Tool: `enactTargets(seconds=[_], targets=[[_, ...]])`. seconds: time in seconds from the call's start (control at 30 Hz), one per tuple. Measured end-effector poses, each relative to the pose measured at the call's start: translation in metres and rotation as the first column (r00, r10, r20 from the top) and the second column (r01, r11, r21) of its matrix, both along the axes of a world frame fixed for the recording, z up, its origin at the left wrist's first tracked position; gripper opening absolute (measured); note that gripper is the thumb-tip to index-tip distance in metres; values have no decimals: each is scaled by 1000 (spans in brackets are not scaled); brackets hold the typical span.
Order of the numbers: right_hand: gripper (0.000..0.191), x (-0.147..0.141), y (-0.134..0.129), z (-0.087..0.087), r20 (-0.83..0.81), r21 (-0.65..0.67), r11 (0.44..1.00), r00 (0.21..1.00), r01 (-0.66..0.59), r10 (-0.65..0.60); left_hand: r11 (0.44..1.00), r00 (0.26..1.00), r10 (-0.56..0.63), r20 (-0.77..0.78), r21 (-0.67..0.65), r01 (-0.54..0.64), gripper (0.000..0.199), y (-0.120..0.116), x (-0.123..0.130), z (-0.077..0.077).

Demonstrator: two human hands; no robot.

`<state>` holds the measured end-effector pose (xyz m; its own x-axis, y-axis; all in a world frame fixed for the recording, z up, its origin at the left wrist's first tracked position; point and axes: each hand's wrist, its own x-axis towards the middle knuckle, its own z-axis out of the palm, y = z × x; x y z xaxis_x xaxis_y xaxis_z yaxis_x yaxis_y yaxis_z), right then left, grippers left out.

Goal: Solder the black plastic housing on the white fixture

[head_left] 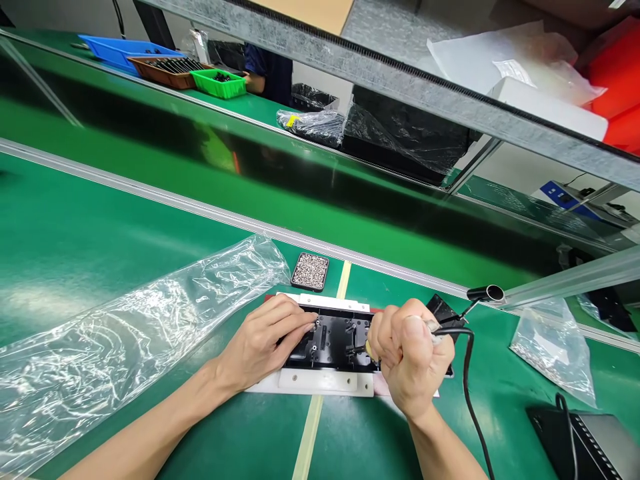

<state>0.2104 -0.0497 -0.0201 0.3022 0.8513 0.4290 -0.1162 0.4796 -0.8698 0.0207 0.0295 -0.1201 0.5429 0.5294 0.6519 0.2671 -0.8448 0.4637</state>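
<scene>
At mid-bench, near side: black housing (330,343) lies between the white blocks of a fixture (325,383). Right hand (415,353) closed in a fist round a corded tool (369,350), its dark tip pointing left, over the housing's interior; contact cannot be told. Left hand (270,337) rests at the housing's left end, fingers bent together, thumb close to forefinger; whether a small part is pinched, cannot tell. Cable (469,373) loops right, then toward the near edge. Just beyond the fixture: small tray (308,289) of metal pieces. Left: long clear plastic sheet (150,340). Right: tubular holder (485,293), then a clear bag (557,353). Far left, second bench: blue bin (113,52), brown bin (167,77), green bin (220,85).
</scene>
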Motion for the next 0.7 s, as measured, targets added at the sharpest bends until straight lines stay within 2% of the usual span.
enactTargets(seconds=[0.7], targets=[[44,0,1,1,-4,2,1000,1000,11,-11,1000,1000,-4,-3,3,4,38,0,0,1]])
